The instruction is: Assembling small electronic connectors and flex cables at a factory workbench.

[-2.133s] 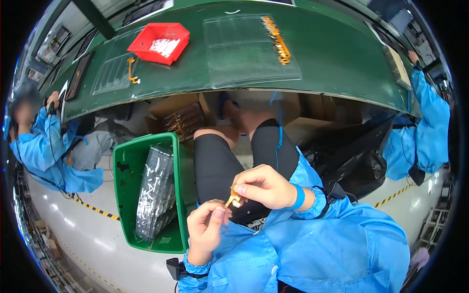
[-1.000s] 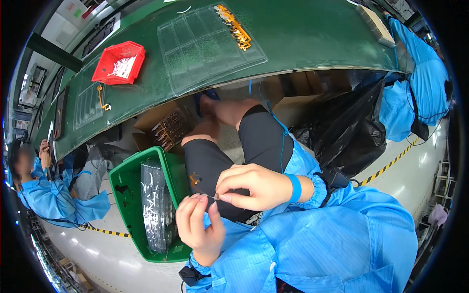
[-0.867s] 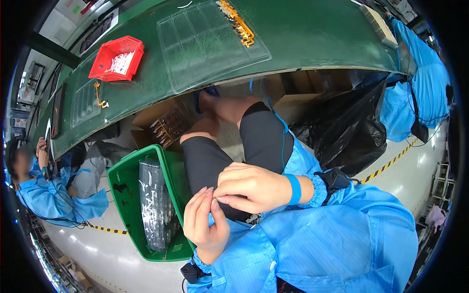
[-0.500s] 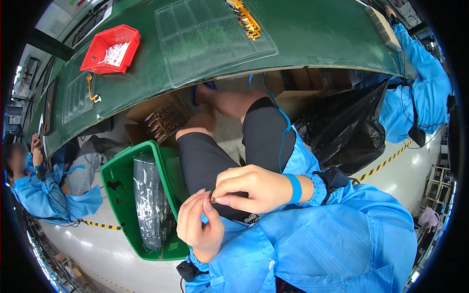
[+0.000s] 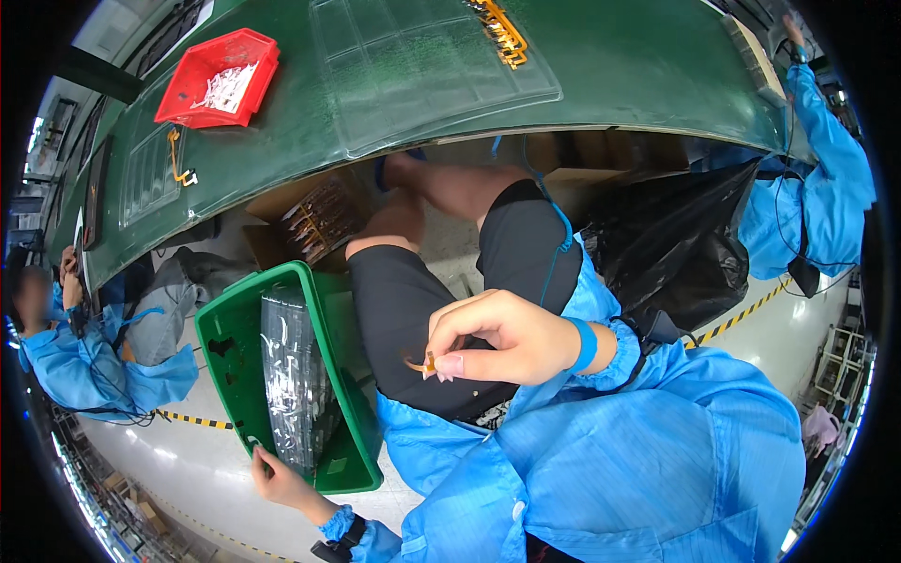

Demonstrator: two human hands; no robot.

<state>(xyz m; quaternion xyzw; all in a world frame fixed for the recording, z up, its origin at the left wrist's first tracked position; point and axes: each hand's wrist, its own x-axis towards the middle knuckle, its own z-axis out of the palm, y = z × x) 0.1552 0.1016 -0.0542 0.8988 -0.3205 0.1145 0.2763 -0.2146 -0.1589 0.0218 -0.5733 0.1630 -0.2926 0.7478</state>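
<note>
My right hand [image 5: 502,336] hovers over my lap and pinches a small orange-gold flex part [image 5: 419,364] between thumb and fingertips. My left hand [image 5: 277,480] is down at my left side, fingers on the near rim of the green bin [image 5: 230,340] and against the clear plastic bag of parts [image 5: 296,380] standing inside it. Whether the left hand grips the bag or only touches it is unclear.
A green worktable [image 5: 601,66] carries a red tray [image 5: 218,80], a clear blister tray [image 5: 422,66], gold parts [image 5: 497,28] and a loose gold piece [image 5: 178,159]. Below it sit a cardboard box of parts [image 5: 314,218] and a black bag [image 5: 671,249]. Blue-coated persons [image 5: 66,361] [image 5: 812,159] work nearby.
My left hand has left my right hand and dropped to the green bin at my left. The right hand stays over my lap, still pinching the small part.
</note>
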